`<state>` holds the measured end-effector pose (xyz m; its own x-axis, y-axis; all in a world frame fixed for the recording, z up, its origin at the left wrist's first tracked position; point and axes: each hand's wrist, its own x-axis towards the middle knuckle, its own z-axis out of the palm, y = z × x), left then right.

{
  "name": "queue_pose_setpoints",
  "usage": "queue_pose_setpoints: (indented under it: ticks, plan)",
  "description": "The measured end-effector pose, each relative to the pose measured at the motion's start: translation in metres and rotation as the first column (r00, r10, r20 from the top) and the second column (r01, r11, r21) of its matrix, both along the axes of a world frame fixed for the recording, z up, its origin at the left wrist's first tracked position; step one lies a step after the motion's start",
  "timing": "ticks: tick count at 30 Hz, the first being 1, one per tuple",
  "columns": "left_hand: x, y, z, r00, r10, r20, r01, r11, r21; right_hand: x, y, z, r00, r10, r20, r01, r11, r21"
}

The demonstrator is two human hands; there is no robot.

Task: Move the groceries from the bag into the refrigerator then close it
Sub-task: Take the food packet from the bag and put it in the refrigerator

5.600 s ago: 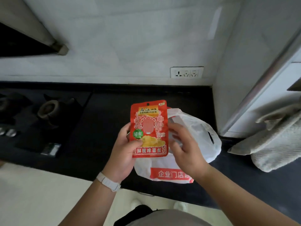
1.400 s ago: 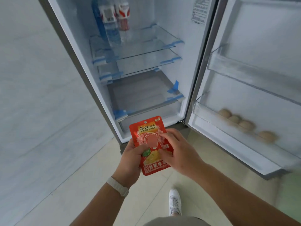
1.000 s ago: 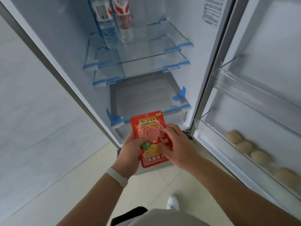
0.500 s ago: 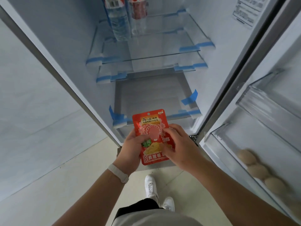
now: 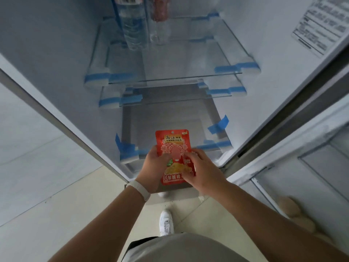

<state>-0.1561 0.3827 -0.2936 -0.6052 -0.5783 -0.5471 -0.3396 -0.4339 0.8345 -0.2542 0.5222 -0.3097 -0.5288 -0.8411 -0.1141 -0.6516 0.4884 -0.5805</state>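
While the refrigerator [image 5: 62, 59] stands with its door [image 5: 311, 140] swung open to the right, both hands hold one red packet [image 5: 173, 146] upright at the near edge of the lowest compartment. The packet rests on no shelf. Whether it has crossed the front plane of the cabinet cannot be told.

Hand state:
- Left hand [image 5: 154, 169]: grips the packet's left edge, thumb laid across the printed front, fingers hidden behind it. A white wristband [image 5: 138, 187] sits on this wrist.
- Right hand [image 5: 203, 172]: fingers curled over the packet's right edge and lower right corner, pinching it.

Cabinet interior:
- Two glass shelves lie above the packet, the upper shelf [image 5: 175, 53] farther and the lower shelf [image 5: 175, 92] just beneath it.
- Strips of blue tape [image 5: 125, 148] are fixed at the shelf ends and side rails.
- A clear water bottle [image 5: 133, 25] stands at the far left of the upper shelf, with a red-labelled bottle [image 5: 159, 15] just beside it on the right.
- A printed label [image 5: 319, 25] is stuck to the right inner wall.

Door: pale egg-shaped items [image 5: 289, 207], blurred, sit in the low door bin at near right.

Floor: a white shoe [image 5: 166, 222] is planted on the tiles below the hands.
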Motion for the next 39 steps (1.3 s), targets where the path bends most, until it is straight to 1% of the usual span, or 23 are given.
queue_pose_setpoints:
  ticks: [4, 9, 12, 14, 18, 21, 25, 32, 34, 37, 39]
  plan:
    - [-0.013, -0.026, -0.018, 0.996, -0.056, 0.068, 0.062, 0.994, -0.091, -0.01, -0.024, -0.01, 0.998, -0.002, 0.063, 0.002, 1.0, 0.003]
    - [-0.025, -0.05, -0.032, 0.988, -0.144, 0.059, 0.151, 0.977, -0.15, -0.021, -0.046, -0.022, 0.99, -0.076, 0.12, 0.077, 0.997, -0.005]
    - [-0.034, -0.063, -0.045, 0.988, -0.137, 0.069, 0.146, 0.979, -0.145, -0.025, -0.057, -0.032, 0.989, -0.092, 0.117, 0.094, 0.996, -0.007]
    - [-0.039, -0.069, -0.052, 0.983, -0.146, 0.108, 0.162, 0.974, -0.158, -0.027, -0.062, -0.039, 0.987, -0.106, 0.118, 0.106, 0.994, 0.004]
    - [-0.051, -0.074, -0.064, 0.969, -0.133, 0.208, 0.181, 0.955, -0.233, -0.035, -0.07, -0.046, 0.987, -0.113, 0.116, 0.114, 0.994, -0.003]
    - [-0.057, -0.076, -0.069, 0.954, -0.122, 0.273, 0.211, 0.922, -0.325, -0.043, -0.076, -0.051, 0.985, -0.132, 0.111, 0.131, 0.991, 0.018]
    - [-0.062, -0.077, -0.072, 0.945, -0.137, 0.297, 0.246, 0.896, -0.369, -0.049, -0.085, -0.058, 0.984, -0.125, 0.129, 0.122, 0.992, 0.034]
    - [-0.056, -0.085, -0.078, 0.912, -0.152, 0.38, 0.351, 0.768, -0.535, -0.058, -0.085, -0.074, 0.998, -0.057, 0.041, 0.057, 0.998, 0.0]
    - [-0.05, -0.087, -0.079, 0.904, -0.162, 0.395, 0.377, 0.737, -0.561, -0.059, -0.083, -0.077, 0.999, -0.04, 0.025, 0.04, 0.999, 0.004]
    - [-0.039, -0.093, -0.081, 0.889, -0.185, 0.42, 0.415, 0.716, -0.562, -0.057, -0.08, -0.078, 1.0, -0.002, -0.024, 0.002, 1.0, 0.004]
    - [-0.032, -0.098, -0.084, 0.876, -0.192, 0.442, 0.446, 0.67, -0.593, -0.056, -0.079, -0.077, 0.998, 0.023, -0.064, -0.023, 1.0, -0.002]
